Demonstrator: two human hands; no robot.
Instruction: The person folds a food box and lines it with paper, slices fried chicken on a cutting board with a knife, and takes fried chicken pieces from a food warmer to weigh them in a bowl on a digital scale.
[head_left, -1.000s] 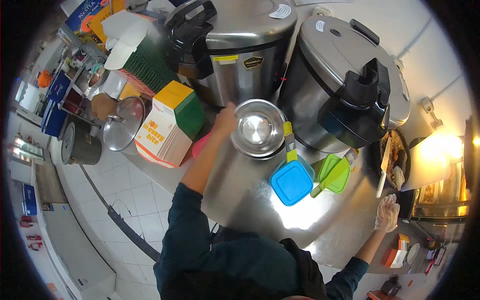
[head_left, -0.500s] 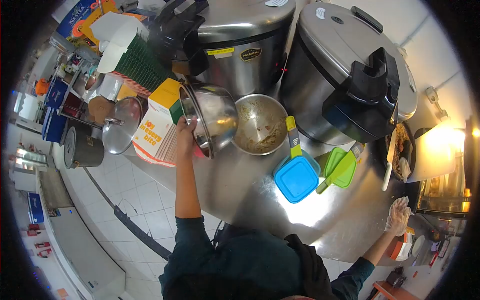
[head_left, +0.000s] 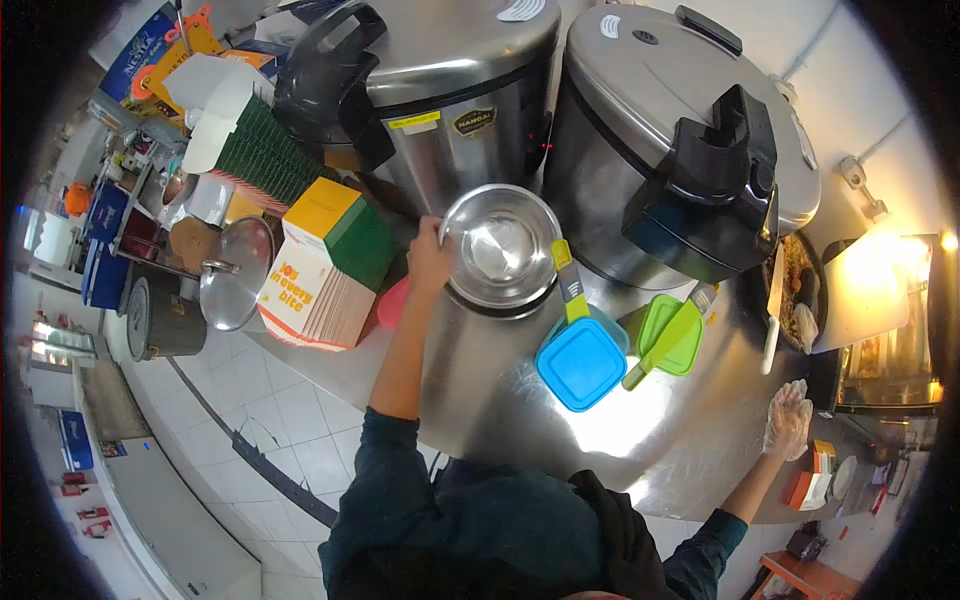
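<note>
My left hand (head_left: 430,255) is closed on the rim of a shiny stainless steel bowl (head_left: 500,245), its open top facing up. Beneath it, only a sliver of a second steel bowl (head_left: 497,313) shows. Whether the upper bowl rests in the lower one or is just above it, I cannot tell. My right hand (head_left: 788,422), in a clear plastic glove, is at the right side of the counter with fingers stretched out and nothing visible in it. Near it lies a knife (head_left: 772,330) with a pale handle, beside a dark pan of food (head_left: 800,290).
Two big steel cookers (head_left: 450,110) with black handles stand at the back. Right of the bowls are a blue-lidded container (head_left: 580,365) and a green-lidded container (head_left: 670,335). Stacked printed cartons (head_left: 315,265) and a glass lid (head_left: 237,275) sit left. A lit lamp (head_left: 880,290) glows at right.
My left hand has moved right with the steel bowl, turning it from its side to upright over the food-smeared bowl, now mostly hidden. My gloved right hand has barely moved.
</note>
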